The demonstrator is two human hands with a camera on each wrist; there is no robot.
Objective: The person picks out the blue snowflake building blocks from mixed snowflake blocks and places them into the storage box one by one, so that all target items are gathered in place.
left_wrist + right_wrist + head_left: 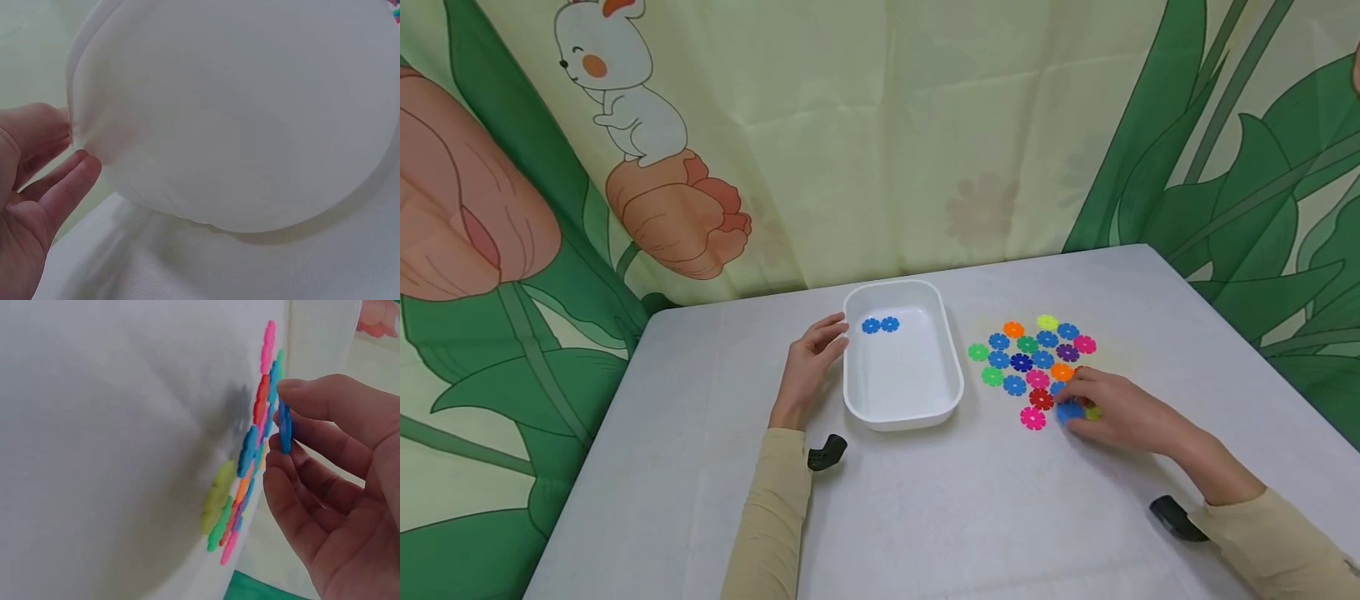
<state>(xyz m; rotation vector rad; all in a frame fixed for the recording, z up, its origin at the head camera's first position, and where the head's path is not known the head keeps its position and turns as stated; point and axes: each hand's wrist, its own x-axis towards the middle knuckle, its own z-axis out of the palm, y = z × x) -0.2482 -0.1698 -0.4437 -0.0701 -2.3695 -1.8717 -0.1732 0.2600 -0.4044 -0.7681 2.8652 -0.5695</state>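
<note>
My right hand pinches a blue flower-shaped disc between thumb and fingers; the right wrist view shows the disc edge-on, lifted from the tabletop. Beneath and beside that hand lie several notched plastic discs in many colours, among them a red disc and a pink disc. My left hand rests its fingertips against the left side of a white tray. Two blue discs lie side by side in the tray's far left part. In the left wrist view the fingertips meet the tray's outer wall.
A white cloth covers the table. Behind it hangs a curtain printed with tulips and a rabbit. The loose discs spread to the right of the tray. A dark device sits at the left wrist, another at the right.
</note>
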